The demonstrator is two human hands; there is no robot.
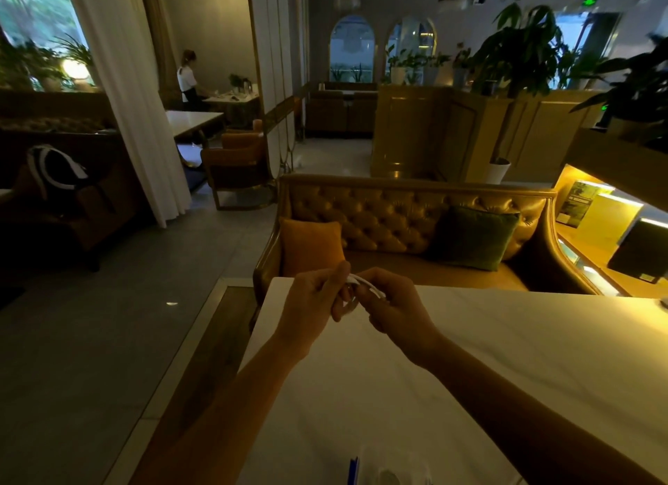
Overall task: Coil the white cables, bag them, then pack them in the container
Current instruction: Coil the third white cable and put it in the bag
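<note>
A white cable [365, 286] is held between both hands above the far left part of the white table [506, 358]. My left hand [318, 296] grips one side of the cable, with its fingers curled around a small loop. My right hand [395, 305] pinches the other side, where a short white stretch shows between the fingers. Most of the cable is hidden inside the hands. At the bottom edge lies clear plastic with a blue strip [353, 472], too dim to identify.
A tufted brown sofa [397, 213] with an orange cushion [311, 247] and a green cushion [473, 237] stands just beyond the table. Grey floor [108, 322] lies to the left. A lit shelf [596, 213] is at the right. A person stands at a far table.
</note>
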